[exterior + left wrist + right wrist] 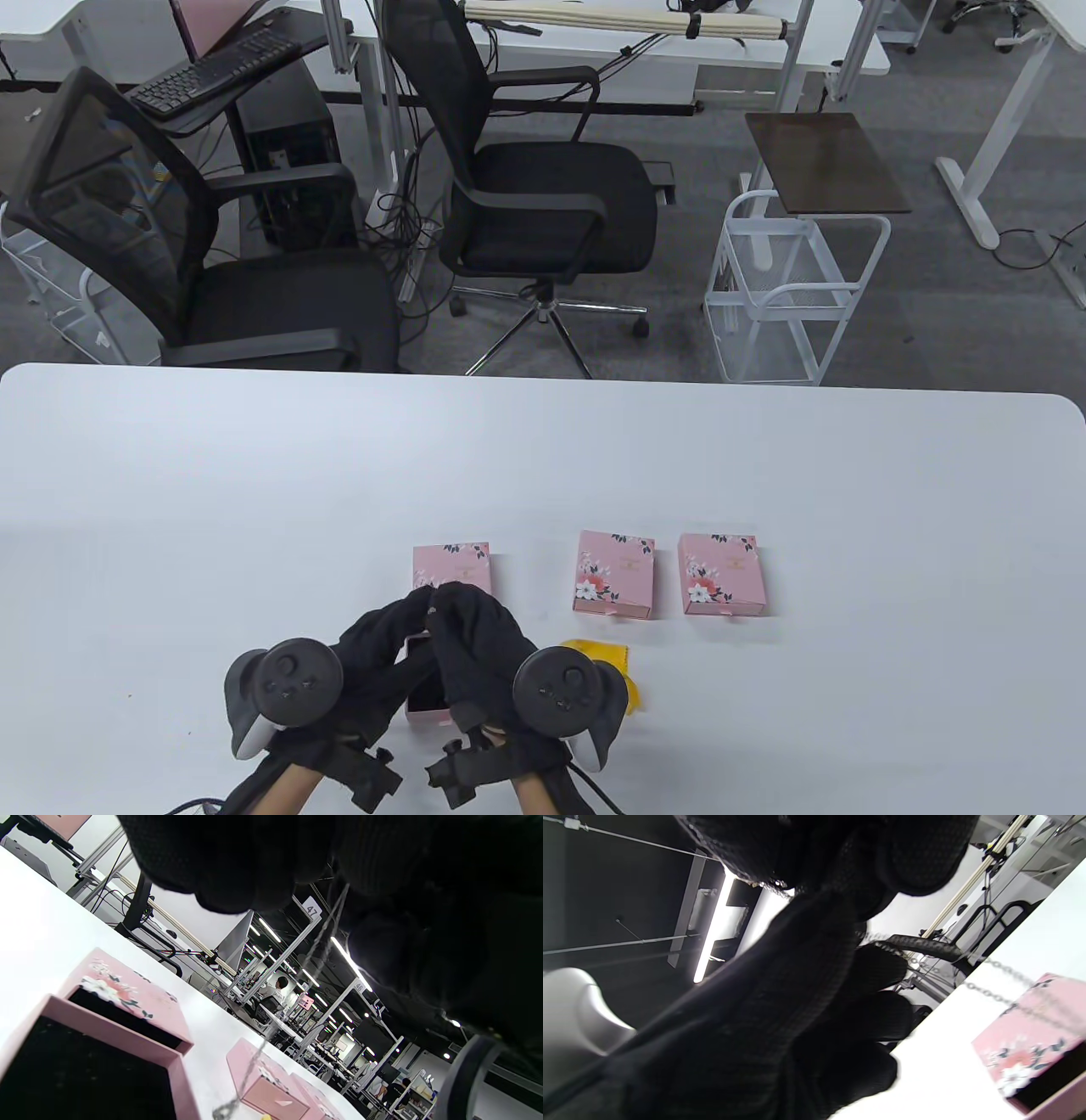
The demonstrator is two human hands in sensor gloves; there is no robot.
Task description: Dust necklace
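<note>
In the table view my left hand (414,608) and right hand (451,601) meet fingertip to fingertip above an open pink box tray (427,703) with a black lining. The thin silver necklace is not visible there. In the left wrist view the necklace (326,929) hangs from my gloved left fingers (237,878) down toward the tray (85,1069). In the right wrist view the chain (986,992) runs from my right fingers (916,861) out over the table. Both hands pinch the chain. A yellow cloth (612,671) lies beside my right hand.
The box's flowered pink sleeve (452,567) lies just beyond my hands. Two closed pink boxes (615,573) (721,575) sit to the right. The white table's far edge (543,378) has office chairs and a white wire cart behind it.
</note>
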